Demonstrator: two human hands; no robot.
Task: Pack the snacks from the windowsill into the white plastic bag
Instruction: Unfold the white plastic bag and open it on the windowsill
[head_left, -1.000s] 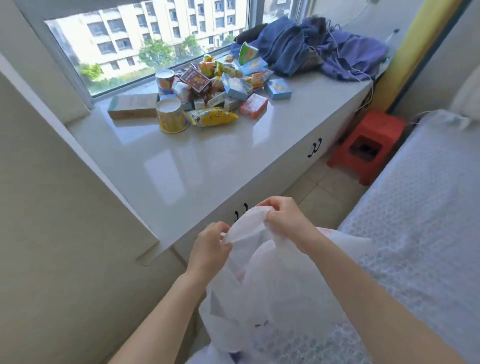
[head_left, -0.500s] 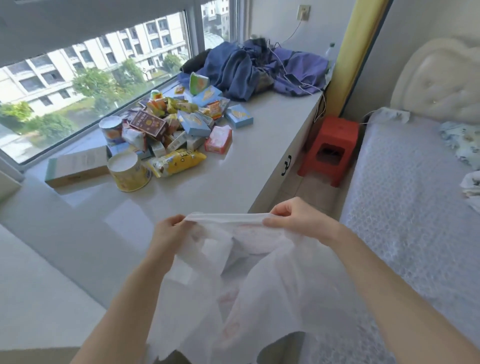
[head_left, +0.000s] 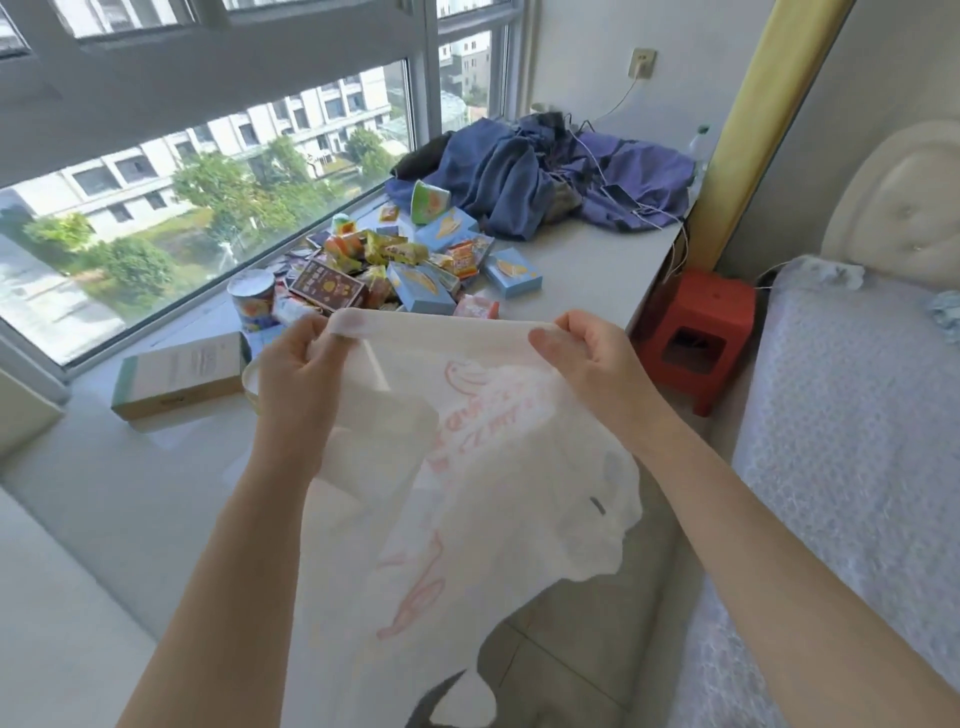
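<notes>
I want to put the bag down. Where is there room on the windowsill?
Bare sill lies between the snacks and the blue clothes, and in front of the long box. By the window it is crowded.

Daylight through a wide window, grey-framed; pale buildings and green trees outside. Right of the window: white wall with a socket and plugged cable, then a yellow curtain. Below the curtain, a red plastic stool on tiled floor; right of the stool, a bed with textured pale cover and cream tufted headboard.
</notes>
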